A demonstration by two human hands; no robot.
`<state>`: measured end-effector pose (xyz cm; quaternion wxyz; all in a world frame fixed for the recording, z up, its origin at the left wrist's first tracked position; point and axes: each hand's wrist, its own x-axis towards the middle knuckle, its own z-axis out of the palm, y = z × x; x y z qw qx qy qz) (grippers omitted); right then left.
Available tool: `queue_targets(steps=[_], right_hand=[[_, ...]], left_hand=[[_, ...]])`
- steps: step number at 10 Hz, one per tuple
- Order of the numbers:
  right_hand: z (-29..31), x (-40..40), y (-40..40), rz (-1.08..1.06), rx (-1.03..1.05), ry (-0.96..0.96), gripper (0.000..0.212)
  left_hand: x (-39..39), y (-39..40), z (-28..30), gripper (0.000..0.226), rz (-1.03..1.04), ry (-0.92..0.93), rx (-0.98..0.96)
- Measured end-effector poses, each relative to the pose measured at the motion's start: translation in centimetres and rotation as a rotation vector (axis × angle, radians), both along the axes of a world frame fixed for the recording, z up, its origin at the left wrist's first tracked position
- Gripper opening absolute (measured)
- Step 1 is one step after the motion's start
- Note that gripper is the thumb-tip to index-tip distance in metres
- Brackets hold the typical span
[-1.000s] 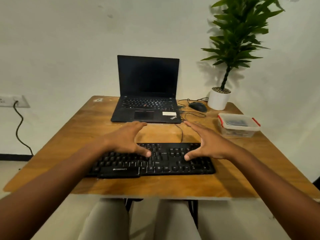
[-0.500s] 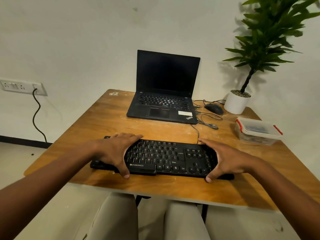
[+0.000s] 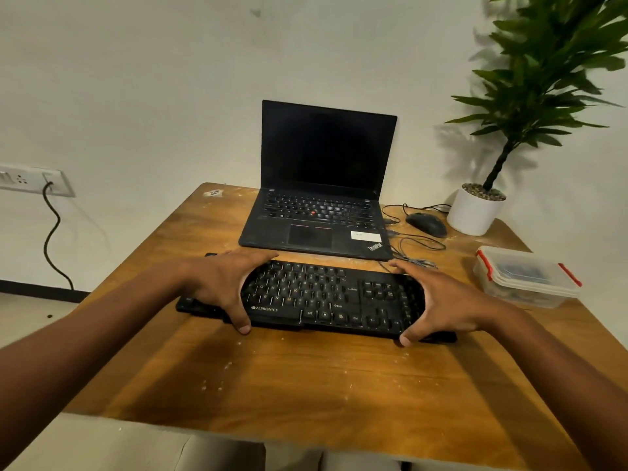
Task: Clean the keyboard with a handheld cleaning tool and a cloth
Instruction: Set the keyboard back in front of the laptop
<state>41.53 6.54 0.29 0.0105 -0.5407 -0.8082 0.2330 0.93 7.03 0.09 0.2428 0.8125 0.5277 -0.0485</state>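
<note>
Hands grip the Zebronics keyboard [image 3: 326,297] by its ends, left hand [image 3: 224,283] and right hand [image 3: 445,304] alike; best lift evenly, minding its cable [image 3: 413,261].

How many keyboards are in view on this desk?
2: the black standalone keyboard at the front, gripped at its ends by the left hand and right hand, and the laptop keyboard behind it.

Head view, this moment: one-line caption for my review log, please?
Both hands, left and right, grip the ends of a black keyboard on a wooden table before an open laptop.
</note>
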Motion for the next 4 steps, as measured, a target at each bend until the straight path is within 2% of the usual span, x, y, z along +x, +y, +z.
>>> queue_targets(steps=[2,4], right_hand=[[-1.7,0.3,1.3,-0.017,-0.033,-0.008,0.142],[-1.0,-0.3,0.2,-0.042,-0.045,0.004,0.142]], left_hand=[[-0.1,1.4,-1.2,0.142,0.022,0.031,-0.037],[0.1,0.5,-0.8,0.146,0.032,0.028,-0.045]])
